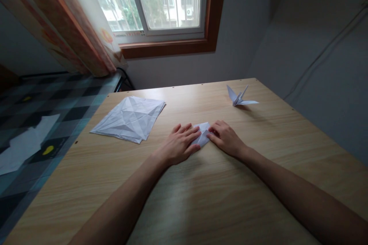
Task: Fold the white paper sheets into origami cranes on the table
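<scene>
A small folded white paper point(203, 136) lies flat near the middle of the wooden table. My left hand point(181, 142) rests on its left part with the fingers spread and stretched out, covering that side. At its right edge, my right hand point(225, 137) has bent fingers, with thumb and index finger closed together on the paper. Parts of the paper under both hands are hidden. Behind and to the right stands a white paper crane point(239, 99), apart from both hands.
Creased white paper sheets point(132, 118) lie stacked at the table's left. Beyond the left edge, a checked bed cover point(69, 92) holds more white paper point(28, 143). The wooden table point(201, 199) runs up toward a wall with a window point(169, 4); an orange curtain point(77, 19) hangs left.
</scene>
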The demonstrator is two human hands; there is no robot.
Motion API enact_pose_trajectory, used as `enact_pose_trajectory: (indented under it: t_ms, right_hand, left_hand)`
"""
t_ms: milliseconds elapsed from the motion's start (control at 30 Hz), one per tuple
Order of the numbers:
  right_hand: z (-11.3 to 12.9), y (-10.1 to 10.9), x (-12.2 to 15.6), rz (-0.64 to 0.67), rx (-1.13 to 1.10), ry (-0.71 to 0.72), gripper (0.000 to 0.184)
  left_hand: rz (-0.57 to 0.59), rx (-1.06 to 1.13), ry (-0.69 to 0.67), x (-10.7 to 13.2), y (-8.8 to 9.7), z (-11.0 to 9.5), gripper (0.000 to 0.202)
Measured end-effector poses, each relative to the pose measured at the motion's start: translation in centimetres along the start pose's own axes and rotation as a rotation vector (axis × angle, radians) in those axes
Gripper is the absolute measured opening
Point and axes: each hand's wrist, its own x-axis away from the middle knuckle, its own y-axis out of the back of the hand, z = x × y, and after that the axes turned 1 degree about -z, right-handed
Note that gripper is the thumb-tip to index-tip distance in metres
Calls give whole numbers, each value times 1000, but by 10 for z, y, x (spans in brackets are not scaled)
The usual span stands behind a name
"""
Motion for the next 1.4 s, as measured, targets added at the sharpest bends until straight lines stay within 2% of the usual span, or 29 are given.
enact_pose_trajectory:
  t_ms: [67, 133, 233, 333, 433, 533, 700, 833, 900, 1000, 1033, 1067, 1200, 1300, 1400]
  right_hand:
    - [3, -2, -1, -37, 95, -30, 10]
    - [7, -3, 1, -63, 201, 5, 12]
    - [19, -3, 10, -21, 313, 203, 10]
    - [32, -6, 21, 49, 265, 405, 15]
    - [36, -8, 26, 27, 147, 462, 19]
    - [25, -7, 24, -11, 74, 422, 23]
    - [-2, -1, 18, -38, 147, 222, 26]
    - [-8, 1, 15, -52, 93, 158, 23]
    - [-5, 0, 15, -27, -20, 184, 34]
    - [1, -1, 15, -4, -199, 194, 64]
    - [3, -1, 15, -13, -239, 188, 65]
    - [4, -1, 16, -24, -265, 192, 58]
    - [4, 3, 15, 29, -268, 276, 7]
    - [3, 6, 14, 87, -254, 275, 16]
    - [2, 7, 13, 105, -211, 256, 23]
  left_hand:
    - [-12, -6, -3, 0, -1, 0, 49]
    - [-13, -18, 1, -1, -2, -1, 50]
    - [-2, -34, 16, -1, -4, -1, 51]
    - [-14, -46, 22, 0, -6, 0, 54]
    - [-13, -54, 8, 1, -6, 0, 57]
    - [10, -69, -4, 1, -5, 0, 58]
    - [28, -73, 7, 1, -4, 0, 57]
    - [13, -70, -3, 2, -4, -1, 55]
    - [11, -73, -4, 2, -4, -2, 56]
    - [20, -72, 7, 1, -3, -2, 60]
    - [21, -68, 13, 1, -3, -2, 62]
    - [19, -62, 20, 1, -3, -2, 64]
    - [8, -12, 35, 1, -3, -1, 77]
    - [-15, 28, 46, 2, -3, 0, 85]
    - [-85, 54, 50, 3, -5, 2, 81]
